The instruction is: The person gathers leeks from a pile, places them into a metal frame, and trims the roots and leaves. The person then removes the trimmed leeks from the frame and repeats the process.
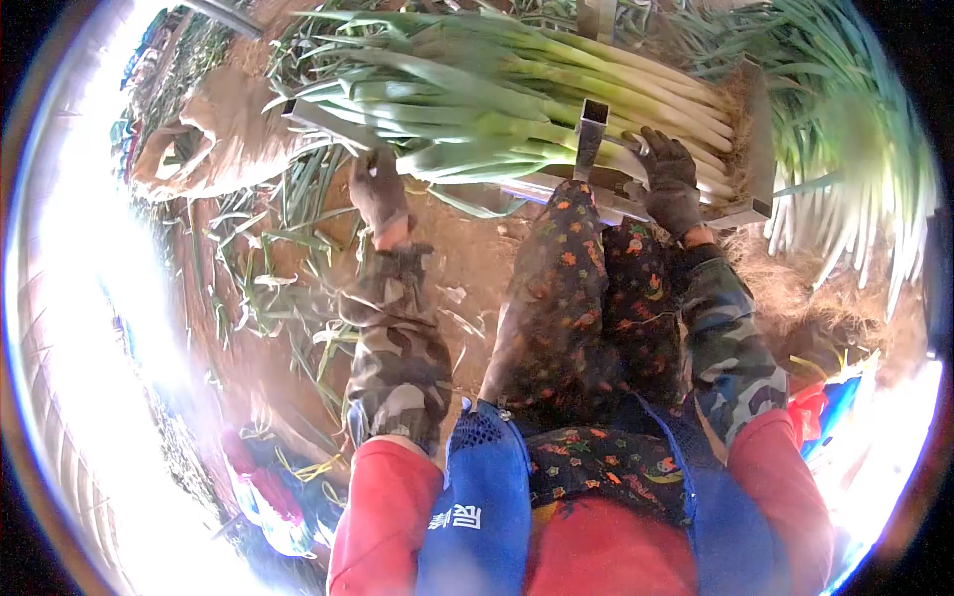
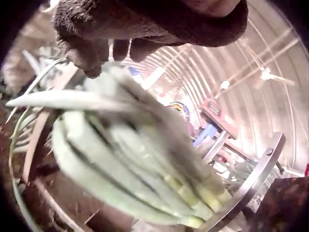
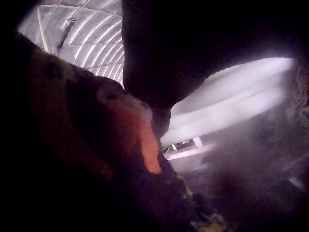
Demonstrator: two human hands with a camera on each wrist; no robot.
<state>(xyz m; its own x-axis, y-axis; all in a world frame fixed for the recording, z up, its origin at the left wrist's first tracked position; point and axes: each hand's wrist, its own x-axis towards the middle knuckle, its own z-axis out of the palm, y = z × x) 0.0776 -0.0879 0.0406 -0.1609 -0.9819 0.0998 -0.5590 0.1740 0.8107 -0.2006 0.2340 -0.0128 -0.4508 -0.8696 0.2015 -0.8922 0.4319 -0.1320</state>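
Note:
A thick bundle of green onions point(image 1: 477, 94) lies across a metal rack, its green leaves to the left and white stems to the right. My gloved left hand point(image 1: 379, 191) is at the lower left edge of the leaves, beside the end of a metal bar point(image 1: 328, 124). In the left wrist view, the left fingers point(image 2: 89, 50) bend loosely downward just above the leaves. My gloved right hand point(image 1: 668, 179) rests on the white stems near the root end, fingers spread over them. Dark cloth and glove hide most of the right wrist view, with white stems point(image 3: 231, 96) beside them.
An upright metal post point(image 1: 590, 134) stands at the rack's near side, and an end plate point(image 1: 752, 139) stands by the roots. More green onions point(image 1: 835, 149) are heaped at the right. Loose leaves litter the ground at left, near a tan sack point(image 1: 224, 134).

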